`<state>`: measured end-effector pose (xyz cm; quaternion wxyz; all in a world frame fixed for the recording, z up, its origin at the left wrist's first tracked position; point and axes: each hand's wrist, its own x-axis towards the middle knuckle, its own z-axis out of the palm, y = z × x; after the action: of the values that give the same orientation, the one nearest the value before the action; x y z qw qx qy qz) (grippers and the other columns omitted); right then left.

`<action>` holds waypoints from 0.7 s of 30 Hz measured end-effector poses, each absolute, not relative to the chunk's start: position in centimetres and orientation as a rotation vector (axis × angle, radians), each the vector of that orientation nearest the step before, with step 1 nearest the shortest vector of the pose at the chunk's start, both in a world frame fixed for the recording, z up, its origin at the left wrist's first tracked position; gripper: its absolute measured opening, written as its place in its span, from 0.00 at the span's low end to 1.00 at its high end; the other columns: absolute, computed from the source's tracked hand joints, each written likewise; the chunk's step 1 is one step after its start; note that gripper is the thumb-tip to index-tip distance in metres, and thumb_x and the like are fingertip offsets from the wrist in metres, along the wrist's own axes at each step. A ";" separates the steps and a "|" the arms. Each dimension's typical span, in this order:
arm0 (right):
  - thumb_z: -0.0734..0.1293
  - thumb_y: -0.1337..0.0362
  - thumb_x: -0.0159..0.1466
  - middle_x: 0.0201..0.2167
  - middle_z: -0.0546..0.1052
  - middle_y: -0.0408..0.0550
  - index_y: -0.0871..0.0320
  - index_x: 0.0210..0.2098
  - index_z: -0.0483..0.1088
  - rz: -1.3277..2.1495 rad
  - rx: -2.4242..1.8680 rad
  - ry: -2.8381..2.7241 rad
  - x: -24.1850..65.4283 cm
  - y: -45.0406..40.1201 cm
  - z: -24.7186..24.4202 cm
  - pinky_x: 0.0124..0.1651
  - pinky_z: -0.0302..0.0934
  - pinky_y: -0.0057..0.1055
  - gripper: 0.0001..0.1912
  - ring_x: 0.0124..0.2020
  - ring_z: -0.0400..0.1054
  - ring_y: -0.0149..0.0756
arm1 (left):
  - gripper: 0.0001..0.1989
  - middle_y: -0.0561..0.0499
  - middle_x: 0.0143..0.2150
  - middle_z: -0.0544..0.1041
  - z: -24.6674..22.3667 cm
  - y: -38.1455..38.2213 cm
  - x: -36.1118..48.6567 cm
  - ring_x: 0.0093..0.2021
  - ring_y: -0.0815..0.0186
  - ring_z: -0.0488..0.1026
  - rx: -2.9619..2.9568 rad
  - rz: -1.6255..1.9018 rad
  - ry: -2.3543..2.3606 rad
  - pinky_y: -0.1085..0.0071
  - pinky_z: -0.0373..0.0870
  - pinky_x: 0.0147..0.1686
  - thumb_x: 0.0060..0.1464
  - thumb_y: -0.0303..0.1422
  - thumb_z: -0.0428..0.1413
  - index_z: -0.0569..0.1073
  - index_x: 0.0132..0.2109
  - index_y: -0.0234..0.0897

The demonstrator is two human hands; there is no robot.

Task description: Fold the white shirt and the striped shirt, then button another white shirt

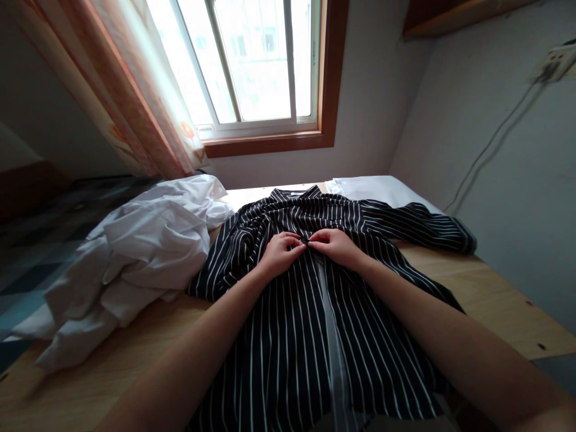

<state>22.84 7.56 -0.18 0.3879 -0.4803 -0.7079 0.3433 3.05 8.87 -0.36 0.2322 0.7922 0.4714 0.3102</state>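
Note:
A black shirt with white stripes lies spread on the wooden table, its collar toward the window and one sleeve stretched out to the right. My left hand pinches the shirt's front edge near mid-chest. Close beside it, my right hand pinches the same spot from the right, the fingertips of both hands nearly touching. Below the hands the front hangs apart, showing a grey inner strip. Whatever small part sits between the fingertips is too small to make out.
Crumpled white cloth is heaped on the table's left side. Folded white cloth lies at the back right. Behind are a window and a curtain. A cable hangs along the right wall; a checkered surface is at left.

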 end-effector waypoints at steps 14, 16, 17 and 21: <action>0.66 0.71 0.59 0.30 0.80 0.46 0.60 0.37 0.78 1.179 -1.162 -1.716 23.2 7.5 0.2 0.37 0.68 0.29 0.10 0.32 0.74 0.33 | 0.09 0.46 0.48 0.79 -0.4 9.0 3.1 0.51 0.56 0.74 2.200 0.821 1.303 0.56 0.67 0.57 0.55 0.37 0.58 0.81 0.34 0.39; 0.67 0.70 0.59 0.30 0.80 0.46 0.60 0.37 0.78 1.238 -1.130 -1.703 23.3 7.5 0.0 0.36 0.68 0.28 0.09 0.31 0.74 0.32 | 0.09 0.46 0.49 0.79 -0.4 9.0 3.1 0.52 0.55 0.74 2.209 0.812 1.317 0.55 0.66 0.58 0.55 0.37 0.58 0.81 0.34 0.39; 0.68 0.68 0.58 0.30 0.80 0.45 0.60 0.37 0.78 1.236 -1.120 -1.709 23.3 7.5 -0.1 0.36 0.68 0.28 0.08 0.30 0.73 0.32 | 0.09 0.46 0.49 0.79 -0.4 9.0 3.1 0.52 0.55 0.73 2.213 0.807 1.323 0.55 0.65 0.58 0.55 0.37 0.58 0.81 0.34 0.39; 0.70 0.65 0.57 0.31 0.79 0.45 0.60 0.36 0.77 1.081 -1.107 -1.769 23.0 7.5 -0.5 0.36 0.67 0.28 0.07 0.31 0.73 0.32 | 0.09 0.46 0.50 0.79 -0.3 8.9 3.1 0.53 0.55 0.72 2.232 0.788 1.337 0.55 0.65 0.59 0.56 0.36 0.57 0.81 0.34 0.39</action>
<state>23.04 7.48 -0.50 0.3854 -0.4348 -0.6946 0.4243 3.10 8.86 -0.33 0.2098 0.8028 0.4807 0.2835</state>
